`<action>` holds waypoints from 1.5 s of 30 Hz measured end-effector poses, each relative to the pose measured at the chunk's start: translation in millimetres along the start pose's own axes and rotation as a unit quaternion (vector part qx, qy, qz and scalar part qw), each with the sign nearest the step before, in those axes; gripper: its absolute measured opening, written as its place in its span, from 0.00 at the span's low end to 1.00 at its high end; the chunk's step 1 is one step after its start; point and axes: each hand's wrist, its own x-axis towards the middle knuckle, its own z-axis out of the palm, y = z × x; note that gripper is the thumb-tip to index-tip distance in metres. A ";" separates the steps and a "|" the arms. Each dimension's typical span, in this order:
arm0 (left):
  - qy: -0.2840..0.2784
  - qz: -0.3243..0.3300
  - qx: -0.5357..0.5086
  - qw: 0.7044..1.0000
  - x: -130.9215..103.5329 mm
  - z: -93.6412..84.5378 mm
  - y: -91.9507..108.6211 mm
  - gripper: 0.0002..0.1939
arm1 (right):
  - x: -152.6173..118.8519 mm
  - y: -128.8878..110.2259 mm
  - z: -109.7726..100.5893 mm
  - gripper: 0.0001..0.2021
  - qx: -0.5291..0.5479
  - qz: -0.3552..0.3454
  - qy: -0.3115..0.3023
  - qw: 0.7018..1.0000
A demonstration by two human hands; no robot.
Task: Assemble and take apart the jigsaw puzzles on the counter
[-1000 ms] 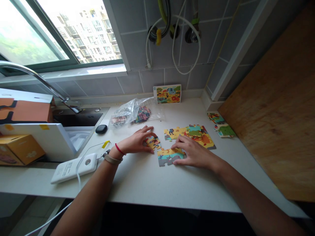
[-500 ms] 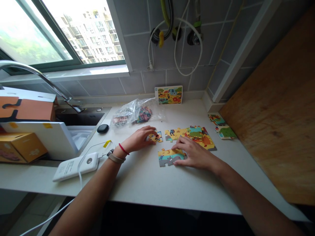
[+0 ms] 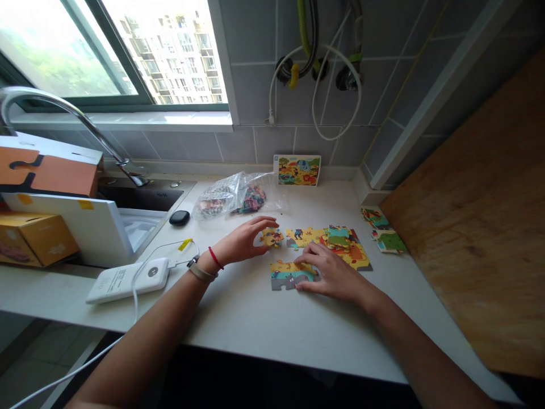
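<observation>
My left hand (image 3: 244,241) has its fingers apart around a small yellow jigsaw piece (image 3: 272,237) with a figure on it; the index finger is above it and the thumb at its lower left. My right hand (image 3: 332,270) grips a joined jigsaw section (image 3: 286,275), yellow, turquoise and grey, between its fingers and thumb. Part of that section is under the hand. Behind the right hand lies a larger yellow joined section (image 3: 360,253). A loose green and turquoise piece (image 3: 339,236) rests on top of it.
More jigsaw pieces (image 3: 389,241) lie by the wooden panel (image 3: 472,227) on the right. A picture box (image 3: 297,170) leans on the wall. Plastic bags of pieces (image 3: 232,196), a black oval case (image 3: 179,218), and a cabled white power bank (image 3: 128,279) sit left, near the sink (image 3: 145,199).
My left fingers have loosened from the small piece, showing more of it. The section under my right hand has shifted slightly left. The camera view has also moved a little.
</observation>
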 end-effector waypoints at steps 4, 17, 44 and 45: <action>-0.008 0.004 -0.010 1.000 -0.8 0.6 9.1 0.28 | 0.3 -0.7 -1.1 0.20 0.003 -0.002 -0.003 1.000; -0.004 0.069 -0.068 0.995 -0.5 14.6 29.8 0.36 | 3.3 1.9 -5.0 0.09 0.027 0.021 0.098 0.995; -0.038 0.064 -0.104 0.992 -3.2 30.8 39.8 0.33 | 0.7 4.4 -8.8 0.11 0.051 0.002 0.075 0.996; -0.038 0.060 -0.104 0.992 -3.4 31.1 39.7 0.33 | 1.1 5.0 -9.4 0.11 0.052 0.004 0.074 0.996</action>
